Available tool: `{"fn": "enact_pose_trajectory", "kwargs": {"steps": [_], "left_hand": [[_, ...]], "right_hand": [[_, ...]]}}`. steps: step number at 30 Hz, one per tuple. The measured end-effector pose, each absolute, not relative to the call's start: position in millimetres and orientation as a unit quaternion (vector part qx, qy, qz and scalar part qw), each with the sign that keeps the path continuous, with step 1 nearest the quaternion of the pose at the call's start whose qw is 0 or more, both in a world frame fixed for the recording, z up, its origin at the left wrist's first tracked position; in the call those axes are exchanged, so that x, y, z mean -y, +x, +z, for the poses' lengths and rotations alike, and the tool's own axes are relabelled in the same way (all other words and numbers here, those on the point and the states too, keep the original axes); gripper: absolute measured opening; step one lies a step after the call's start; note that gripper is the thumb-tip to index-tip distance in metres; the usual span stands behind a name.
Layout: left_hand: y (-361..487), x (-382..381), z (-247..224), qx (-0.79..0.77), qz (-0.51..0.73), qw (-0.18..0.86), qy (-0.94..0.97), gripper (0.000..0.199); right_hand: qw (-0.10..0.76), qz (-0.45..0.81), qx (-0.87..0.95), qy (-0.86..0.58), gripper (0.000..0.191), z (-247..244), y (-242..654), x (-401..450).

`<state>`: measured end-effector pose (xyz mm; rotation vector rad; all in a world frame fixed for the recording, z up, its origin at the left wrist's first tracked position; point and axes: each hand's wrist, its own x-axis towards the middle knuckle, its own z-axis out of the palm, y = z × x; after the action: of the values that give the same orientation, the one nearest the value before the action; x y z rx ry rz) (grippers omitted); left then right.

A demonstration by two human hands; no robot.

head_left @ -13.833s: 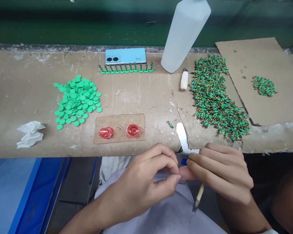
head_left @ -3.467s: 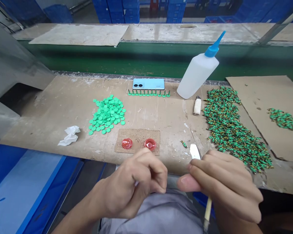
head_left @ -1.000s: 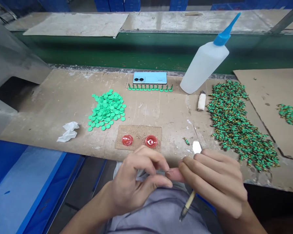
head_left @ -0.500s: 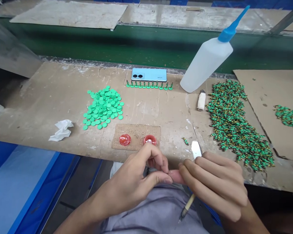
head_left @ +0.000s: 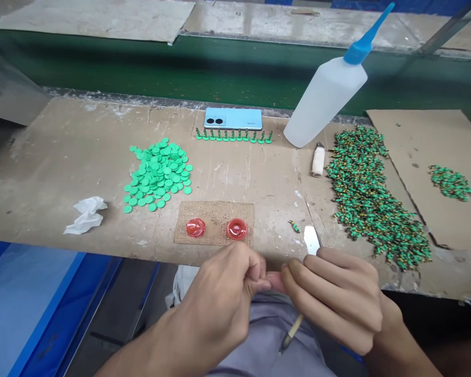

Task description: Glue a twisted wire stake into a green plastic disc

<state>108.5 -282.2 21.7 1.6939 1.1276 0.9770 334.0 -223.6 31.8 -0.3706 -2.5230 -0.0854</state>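
My left hand [head_left: 230, 293] has its thumb and forefinger pinched together against a pinkish fingertip of my right hand. Whatever lies in that pinch, if anything, is hidden. My right hand [head_left: 337, 296] is curled, knuckles up, around a thin brush [head_left: 295, 327] whose pale handle and dark tip slant down below the palm. Beyond the right knuckles is a flat whitish blade [head_left: 311, 240]; I cannot tell whether it is held or lying there. One small green and dark figure [head_left: 294, 226] lies near it. Two red round dishes [head_left: 236, 229] sit on a cardboard piece [head_left: 215, 209] ahead of my left hand.
Green discs [head_left: 157, 175] lie heaped left of centre, crumpled tissue [head_left: 86, 214] beside them. Several figures on discs [head_left: 233, 137] line up before a blue phone [head_left: 233, 119]. A tall bottle [head_left: 325, 102] leans behind a wrapped blade [head_left: 317, 159]. Figures pile [head_left: 377, 199] at right.
My left fingers have curled in more tightly and the hand has turned with its back more upward. The whole view has shifted, so the tabletop things appear slightly further left.
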Motion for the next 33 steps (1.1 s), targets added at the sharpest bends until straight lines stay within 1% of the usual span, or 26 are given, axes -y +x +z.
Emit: {"fn": "enact_pose_trajectory", "kwargs": {"steps": [4,8,14,18,20,23,25,26,27,28,30,31,33], "left_hand": [[113,285,13,-0.443,0.409,0.350,0.717,0.025],[116,284,13,-0.439,0.423,0.294,0.736,0.027],[118,283,14,-0.439,0.431,0.234,0.753,0.028],[118,284,13,-0.431,0.439,0.218,0.758,0.031],[118,286,11,-0.421,0.448,0.230,0.755,0.030],[118,289,9,-0.406,0.470,0.274,0.735,0.027],[117,293,8,-0.394,0.479,0.315,0.718,0.026],[117,296,7,-0.388,0.486,0.332,0.710,0.024],[117,298,5,-0.381,0.491,0.345,0.703,0.023],[119,299,4,-0.377,0.495,0.358,0.696,0.021],[124,301,0,-0.365,0.500,0.372,0.692,0.016],[128,301,-2,-0.356,0.493,0.381,0.697,0.015],[139,299,-6,-0.333,0.451,0.399,0.726,0.013]], "right_hand": [[0.287,-0.038,0.948,-0.134,0.027,29,334,223],[0.273,-0.033,0.951,-0.138,0.034,27,333,222],[0.270,-0.018,0.953,-0.136,0.033,28,330,222],[0.271,-0.013,0.952,-0.142,0.035,29,329,221],[0.269,-0.007,0.952,-0.147,0.034,29,329,220],[0.271,0.002,0.949,-0.161,0.031,28,329,219],[0.270,0.001,0.948,-0.169,0.023,27,332,220],[0.274,-0.003,0.946,-0.173,0.017,26,336,221],[0.283,-0.005,0.942,-0.181,0.009,25,340,223],[0.297,-0.005,0.935,-0.192,0.006,23,346,224],[0.336,-0.002,0.915,-0.222,0.015,19,360,229],[0.356,-0.002,0.905,-0.232,0.016,16,368,233],[0.387,-0.006,0.890,-0.243,0.010,8,381,243]]}}
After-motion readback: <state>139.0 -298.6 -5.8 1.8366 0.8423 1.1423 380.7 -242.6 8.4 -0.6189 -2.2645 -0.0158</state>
